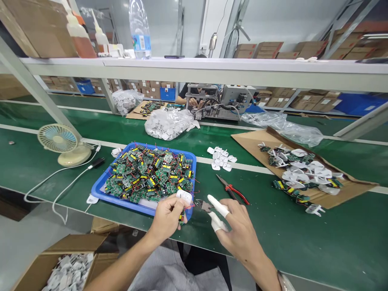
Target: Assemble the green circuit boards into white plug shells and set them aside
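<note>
The left hand (166, 216) is pinching a white plug cover (184, 197) and circuit board (181, 217) at the blue tray's (194, 165) near corner; the right hand (238, 226) is gripping cutters (204, 205) just beside them.

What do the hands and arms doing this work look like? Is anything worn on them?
They're human hands. The right hand wears white finger covers on thumb and index finger; a pale, silvery band circles that wrist, partly out of frame. The left hand shows nothing worn. No sleeves show on the forearms.
</note>
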`<state>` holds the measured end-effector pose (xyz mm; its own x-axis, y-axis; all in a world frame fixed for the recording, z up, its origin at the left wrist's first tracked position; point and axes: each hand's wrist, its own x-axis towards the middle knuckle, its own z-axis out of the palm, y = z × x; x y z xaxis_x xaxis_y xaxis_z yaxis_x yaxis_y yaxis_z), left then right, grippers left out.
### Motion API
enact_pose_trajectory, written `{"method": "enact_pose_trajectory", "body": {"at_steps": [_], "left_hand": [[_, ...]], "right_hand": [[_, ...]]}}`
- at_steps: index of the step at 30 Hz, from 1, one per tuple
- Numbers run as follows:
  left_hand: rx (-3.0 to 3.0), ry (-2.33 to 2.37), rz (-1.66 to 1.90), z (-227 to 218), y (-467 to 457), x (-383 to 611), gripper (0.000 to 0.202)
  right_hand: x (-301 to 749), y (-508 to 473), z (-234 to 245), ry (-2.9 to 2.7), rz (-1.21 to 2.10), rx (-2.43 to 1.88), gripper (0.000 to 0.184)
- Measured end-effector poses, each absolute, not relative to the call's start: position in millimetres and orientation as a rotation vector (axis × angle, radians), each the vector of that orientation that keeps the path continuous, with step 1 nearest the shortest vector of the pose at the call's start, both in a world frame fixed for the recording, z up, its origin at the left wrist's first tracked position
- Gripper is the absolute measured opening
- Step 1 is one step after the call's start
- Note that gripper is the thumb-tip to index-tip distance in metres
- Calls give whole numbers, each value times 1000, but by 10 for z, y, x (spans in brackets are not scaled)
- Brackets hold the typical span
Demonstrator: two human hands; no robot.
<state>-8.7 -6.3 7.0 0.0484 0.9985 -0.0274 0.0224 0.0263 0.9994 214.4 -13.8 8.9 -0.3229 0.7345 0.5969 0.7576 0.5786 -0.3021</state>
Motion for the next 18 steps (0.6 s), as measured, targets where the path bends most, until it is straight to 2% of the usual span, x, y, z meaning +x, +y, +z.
{"method": "enact_pose_trajectory", "body": {"at_steps": [5,12,18], "left_hand": [[1356,1216,1161,90,-108,-88,48],[1427,1211,1163,118,-127,-97,45],[1441,1208,1147,96,-139,-93,44]], "right_hand": [[2182,-139,200,-2069,-277,-1210,25],[2135,-162,335,-2045,-342,-1245,12],[2071,-170,375,-2079,-372,-1254,23]]}}
